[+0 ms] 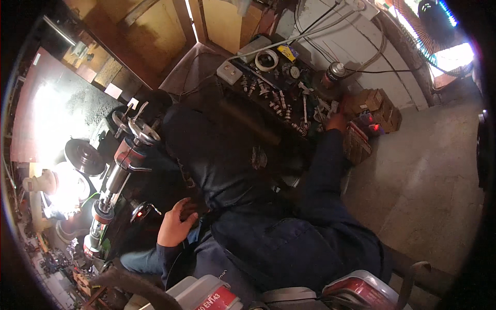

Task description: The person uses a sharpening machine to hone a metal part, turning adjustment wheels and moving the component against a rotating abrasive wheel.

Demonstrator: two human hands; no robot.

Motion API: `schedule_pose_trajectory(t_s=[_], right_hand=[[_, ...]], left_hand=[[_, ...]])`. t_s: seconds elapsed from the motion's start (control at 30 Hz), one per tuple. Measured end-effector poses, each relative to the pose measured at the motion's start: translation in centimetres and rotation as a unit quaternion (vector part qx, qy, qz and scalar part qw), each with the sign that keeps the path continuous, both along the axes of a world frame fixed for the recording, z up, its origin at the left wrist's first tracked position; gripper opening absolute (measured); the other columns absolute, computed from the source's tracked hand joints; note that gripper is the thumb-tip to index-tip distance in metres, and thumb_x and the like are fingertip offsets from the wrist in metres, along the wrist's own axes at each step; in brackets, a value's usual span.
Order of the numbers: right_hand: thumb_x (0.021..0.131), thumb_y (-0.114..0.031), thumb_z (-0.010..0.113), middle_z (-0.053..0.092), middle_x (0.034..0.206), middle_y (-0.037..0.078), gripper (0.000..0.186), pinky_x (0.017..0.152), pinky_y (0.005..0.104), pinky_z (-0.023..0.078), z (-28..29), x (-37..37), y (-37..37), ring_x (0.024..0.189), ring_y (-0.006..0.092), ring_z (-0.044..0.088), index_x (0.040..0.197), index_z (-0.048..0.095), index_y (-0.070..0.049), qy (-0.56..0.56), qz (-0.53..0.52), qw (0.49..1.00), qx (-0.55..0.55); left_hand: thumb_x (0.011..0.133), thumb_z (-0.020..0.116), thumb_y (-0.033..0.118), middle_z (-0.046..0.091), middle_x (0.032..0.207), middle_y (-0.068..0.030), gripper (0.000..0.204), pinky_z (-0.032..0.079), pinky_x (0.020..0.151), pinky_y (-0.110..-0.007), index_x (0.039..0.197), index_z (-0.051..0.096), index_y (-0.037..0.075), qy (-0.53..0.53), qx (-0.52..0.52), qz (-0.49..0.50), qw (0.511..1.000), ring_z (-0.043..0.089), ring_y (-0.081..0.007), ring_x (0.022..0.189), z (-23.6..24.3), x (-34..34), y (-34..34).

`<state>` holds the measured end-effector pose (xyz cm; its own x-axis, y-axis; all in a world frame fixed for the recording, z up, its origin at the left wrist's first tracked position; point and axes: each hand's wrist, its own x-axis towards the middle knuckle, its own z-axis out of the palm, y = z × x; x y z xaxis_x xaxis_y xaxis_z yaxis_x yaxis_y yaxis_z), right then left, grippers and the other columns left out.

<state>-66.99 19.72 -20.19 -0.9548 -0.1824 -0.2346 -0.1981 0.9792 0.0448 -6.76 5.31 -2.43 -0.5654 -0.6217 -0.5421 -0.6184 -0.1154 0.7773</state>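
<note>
My right arm stretches to the far right, and my right hand is among small metal parts and tools at the edge of a cluttered dark surface. Its fingers are dim and partly hidden, so I cannot make out a grip. Beside it lie shiny metal tools and several stepped metal fittings. My left hand hovers near my lap with nothing in it, the thumb apart from loosely bent fingers. Left of it stands a bench machine with a steel shaft and chrome handwheels.
A spray can, a tape roll, a dial gauge and a pale box sit at the back. Cardboard boxes stand right of my right hand. A bright lamp glares at left. Filter cartridges cover the lower edge.
</note>
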Motion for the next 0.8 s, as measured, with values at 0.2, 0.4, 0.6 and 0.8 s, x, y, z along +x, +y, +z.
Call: schedule_pose_trajectory(t_s=[0.2,0.4,0.6,0.8], right_hand=[[0.094,-0.019,0.052,0.055,0.115,0.022,0.026,0.078,0.0477,0.051,5.6,1.7,-1.8,0.102,0.0343,0.058,0.112,0.061,-0.003,0.288,-0.018,0.938,-0.192],[0.087,-0.001,0.052,0.054,0.118,0.021,0.026,0.087,0.0434,0.048,15.9,5.9,-5.1,0.105,0.0365,0.056,0.111,0.06,-0.002,0.442,-0.037,0.822,-0.357],[0.089,-0.001,0.053,0.062,0.104,0.014,0.021,0.087,0.0324,0.046,21.7,22.9,-16.0,0.099,0.0225,0.059,0.108,0.059,0.004,0.01,0.267,0.606,-0.75],[0.091,-0.002,0.055,0.063,0.093,0.006,0.017,0.072,0.0231,0.046,26.3,40.2,-23.1,0.082,0.0099,0.058,0.106,0.062,0.004,-0.494,0.536,0.494,-0.475]], left_hand=[[0.085,0.062,0.003,0.066,0.109,-0.0163,0.045,0.049,0.087,-0.031,0.127,0.047,-0.008,0.004,-0.038,0.005,0.999,0.063,-0.02,0.103,-0.4,1.2,-0.4],[0.086,0.061,0.003,0.067,0.107,-0.015,0.039,0.049,0.086,-0.03,0.122,0.051,-0.006,0.089,-0.068,-0.001,0.994,0.064,-0.0195,0.1,0.9,-0.9,-1.5],[0.079,0.074,0.021,0.037,0.141,-0.0226,0.062,0.038,0.102,-0.041,0.132,0.047,0.006,0.276,-0.453,0.038,0.847,0.04,-0.0359,0.129,5.5,-4.4,-6.0],[0.081,0.07,0.008,0.052,0.13,-0.019,0.05,0.044,0.096,-0.037,0.127,0.05,0.005,0.315,-0.489,0.204,0.787,0.055,-0.0329,0.117,6.0,-2.9,-7.4]])
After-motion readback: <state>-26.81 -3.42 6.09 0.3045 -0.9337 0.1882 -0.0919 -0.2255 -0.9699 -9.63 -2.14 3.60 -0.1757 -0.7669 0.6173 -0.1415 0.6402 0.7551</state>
